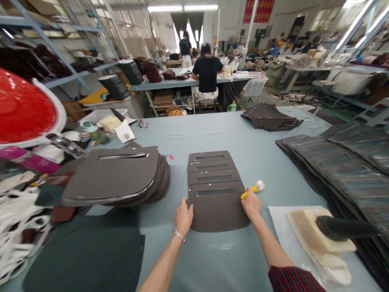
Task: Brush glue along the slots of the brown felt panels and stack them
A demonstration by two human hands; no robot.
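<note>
Several dark grey-brown panels lie overlapped in steps on the table in front of me, each with a narrow slot showing. My left hand has its curled fingers and thumb at the left edge of the nearest panel, gripping it. At the right edge, my right hand is closed round a paint brush with a yellow handle. The brush's whitish bristles point away to the right, above the table. That hand also touches the panels' side.
A thick stack of similar panels stands at left. Dark sheets and a folded pile lie at right. A glue-coated container with a black handle sits near right. A red fan edges in from the left; people work beyond the blue-grey table.
</note>
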